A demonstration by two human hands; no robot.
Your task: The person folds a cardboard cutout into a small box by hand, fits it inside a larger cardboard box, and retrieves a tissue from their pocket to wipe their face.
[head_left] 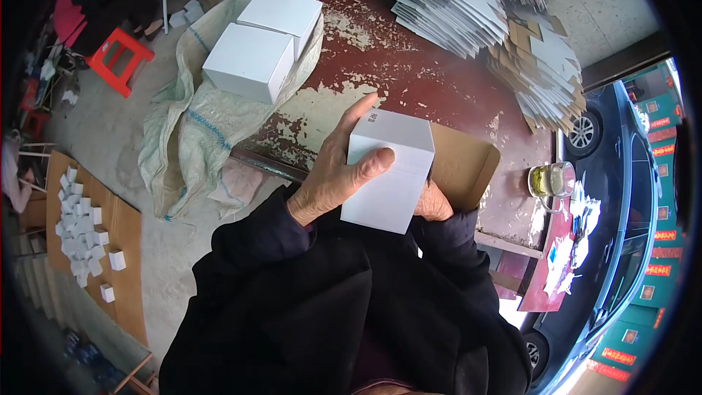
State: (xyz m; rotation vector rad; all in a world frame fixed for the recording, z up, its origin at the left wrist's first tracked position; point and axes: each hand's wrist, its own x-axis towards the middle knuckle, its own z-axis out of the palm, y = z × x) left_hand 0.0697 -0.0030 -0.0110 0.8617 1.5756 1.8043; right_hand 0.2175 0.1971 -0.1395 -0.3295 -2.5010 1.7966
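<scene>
A white box (391, 168) is held up in front of my body, with small print on its top edge. My left hand (340, 164) grips its left side, thumb across the front face and fingers behind. Behind the box's right side is my right hand (433, 203); only its back and wrist show, and its fingers are hidden. An open brown cardboard flap (464, 164) extends to the right of the box. Two closed white boxes (252, 58) sit on a woven sack (194, 132) at the table's left side.
The worn red table (351, 51) carries stacks of flattened cartons (446, 7) at the back right. A glass mug (551, 179) stands near the right edge. Left are a red stool (121, 61), a seated person (110, 11) and small white boxes on cardboard (121, 227).
</scene>
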